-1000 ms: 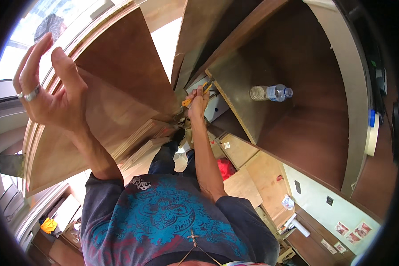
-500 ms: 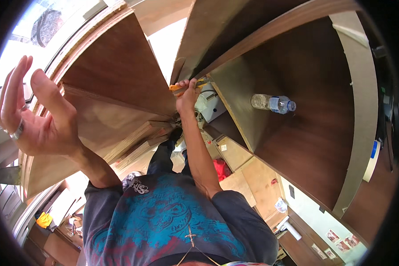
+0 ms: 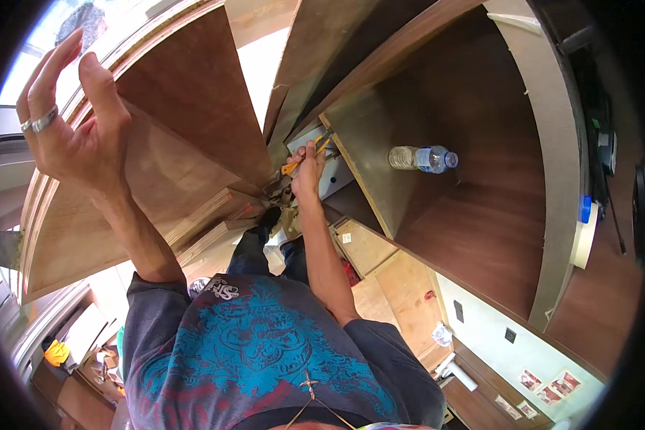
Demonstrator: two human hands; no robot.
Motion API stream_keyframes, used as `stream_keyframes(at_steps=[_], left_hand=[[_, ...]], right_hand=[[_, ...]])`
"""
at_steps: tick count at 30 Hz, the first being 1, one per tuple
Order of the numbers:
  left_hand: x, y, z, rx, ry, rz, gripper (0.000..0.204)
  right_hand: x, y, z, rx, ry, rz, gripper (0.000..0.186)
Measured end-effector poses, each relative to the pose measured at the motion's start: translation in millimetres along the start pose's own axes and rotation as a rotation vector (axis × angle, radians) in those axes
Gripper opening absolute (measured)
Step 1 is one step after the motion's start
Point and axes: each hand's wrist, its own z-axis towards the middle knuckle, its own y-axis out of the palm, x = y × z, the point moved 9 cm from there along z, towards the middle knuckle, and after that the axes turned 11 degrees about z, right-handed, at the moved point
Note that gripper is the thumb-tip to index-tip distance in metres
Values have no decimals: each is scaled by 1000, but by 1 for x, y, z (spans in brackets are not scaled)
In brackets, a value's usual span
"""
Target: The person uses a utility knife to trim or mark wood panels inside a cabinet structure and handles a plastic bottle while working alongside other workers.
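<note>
My right hand (image 3: 306, 174) is closed around orange-handled pliers (image 3: 324, 141), as far as their shape shows. Their metal end points up and right, beside the pale front edge of an open brown cabinet (image 3: 362, 183). Raised at the left, my left hand (image 3: 75, 136) wears rings and holds nothing, its fingers bent and apart. It is nearest the edge of a large plywood panel (image 3: 183, 93); whether it touches the panel I cannot tell.
A clear plastic bottle (image 3: 424, 158) lies inside the cabinet. Plywood boards (image 3: 211, 222) lean below the large panel. A roll of tape (image 3: 585, 240) is at the right. Plywood sheets (image 3: 401, 287) and a pale wall with dark sockets (image 3: 510, 335) are at the lower right.
My left hand has risen along the panel's edge. The pliers have tilted, and more of their metal end shows. Cabinet and bottle have shifted left in view as the camera moved.
</note>
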Motion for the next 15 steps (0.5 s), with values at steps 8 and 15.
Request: stream_keyframes(at_steps=[8,15], left_hand=[[3,-1,2,-38,37,134,22],[4,-1,-1,-80,68,153,21]], right_hand=[[5,-12,-5,-58,33,-142,21],[36,-33,-76,-156,120,-471,22]])
